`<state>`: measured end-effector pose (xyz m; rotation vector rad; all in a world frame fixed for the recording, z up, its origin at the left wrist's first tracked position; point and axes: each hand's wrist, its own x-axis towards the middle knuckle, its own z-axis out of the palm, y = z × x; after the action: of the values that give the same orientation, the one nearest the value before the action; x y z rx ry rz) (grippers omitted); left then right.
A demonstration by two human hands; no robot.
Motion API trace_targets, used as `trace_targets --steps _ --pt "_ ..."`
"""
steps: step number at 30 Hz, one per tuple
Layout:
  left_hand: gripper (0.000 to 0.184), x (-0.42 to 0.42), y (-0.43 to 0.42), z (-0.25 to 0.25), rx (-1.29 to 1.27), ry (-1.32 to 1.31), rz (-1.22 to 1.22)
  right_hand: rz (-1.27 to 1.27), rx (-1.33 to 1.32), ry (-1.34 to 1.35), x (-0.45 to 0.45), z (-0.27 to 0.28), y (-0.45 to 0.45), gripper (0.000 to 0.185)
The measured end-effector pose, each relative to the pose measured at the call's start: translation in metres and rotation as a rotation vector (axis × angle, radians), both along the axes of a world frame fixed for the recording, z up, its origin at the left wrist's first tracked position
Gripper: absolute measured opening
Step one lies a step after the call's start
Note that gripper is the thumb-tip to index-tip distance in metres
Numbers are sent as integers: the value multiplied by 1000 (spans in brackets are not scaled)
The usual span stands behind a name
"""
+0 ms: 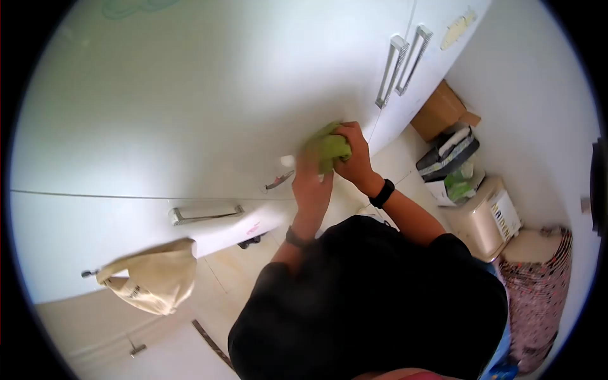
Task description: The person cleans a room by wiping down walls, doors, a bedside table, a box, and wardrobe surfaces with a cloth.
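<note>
Beige tote bag (pixel 155 275) hanging at lower left. Bar pull (pixel 176 217) on lower panel (pixel 82 240), above bag, to its right. Left hand (pixel 310 183), dark wristband (pixel 297 238), blurred at cloth's near left side; finger pose can't tell. Green cloth (pixel 334 147) bunched near lower right corner of white cabinet door (pixel 158 95). Right hand (pixel 356 155), black watch (pixel 382 194), fingers curled round cloth. Cardboard box (pixel 437 111) farther right.

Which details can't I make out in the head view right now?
Head view:
- Left hand: fingers motion-blurred against the green cloth.
- Right hand: palm hidden by its own back and the cloth.
- Dark object by the cabinet's base: too small.
- Beige bag: lettering small, creased.
- Black object, far right: cut off by lens edge.
</note>
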<state>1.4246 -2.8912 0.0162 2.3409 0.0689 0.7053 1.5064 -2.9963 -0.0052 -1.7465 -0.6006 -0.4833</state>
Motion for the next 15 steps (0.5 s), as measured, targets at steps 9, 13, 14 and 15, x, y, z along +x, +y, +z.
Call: trace_targets --steps 9,13,14,15 --pt "50 -38 25 -33 107 92 245 321 -121 -97 -22 -33 24 49" --pt "56 -58 42 4 75 -33 430 405 -50 -23 -38 -16 57 43" --pt "56 -60 45 13 74 -42 457 409 -12 0 -42 3 59 42" --pt "56 -60 46 21 70 -50 486 441 -30 -27 -42 20 58 44"
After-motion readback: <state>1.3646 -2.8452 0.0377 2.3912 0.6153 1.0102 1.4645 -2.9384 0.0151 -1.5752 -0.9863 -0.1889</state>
